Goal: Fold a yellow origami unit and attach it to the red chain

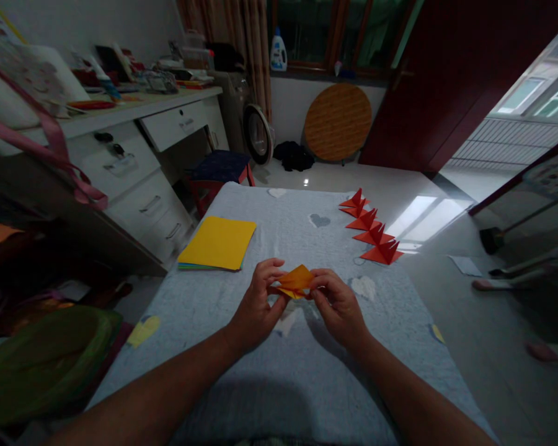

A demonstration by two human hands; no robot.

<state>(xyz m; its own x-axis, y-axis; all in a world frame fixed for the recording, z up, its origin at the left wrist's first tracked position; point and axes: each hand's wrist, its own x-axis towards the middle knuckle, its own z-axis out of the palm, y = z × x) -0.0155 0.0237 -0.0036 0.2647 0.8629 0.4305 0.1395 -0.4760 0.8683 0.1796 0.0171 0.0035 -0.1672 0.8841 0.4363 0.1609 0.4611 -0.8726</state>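
Both my hands hold a partly folded orange paper piece (296, 280) just above a grey-blue cloth-covered table (242, 347). My left hand (257, 303) pinches its left end with curled fingers. Its right end is pinched by my right hand (337, 305). A stack of coloured paper sheets with a yellow sheet on top (217, 243) lies to the left of my hands. Several folded red paper shapes (371, 230) sit in a row at the far right of the table.
A white desk with drawers (158, 155) stands on the left, cluttered on top, with a small stool (221, 170) beside it. A round wooden board (338, 121) leans on the far wall. A green object (41, 359) lies at the lower left. Tiled floor lies to the right.
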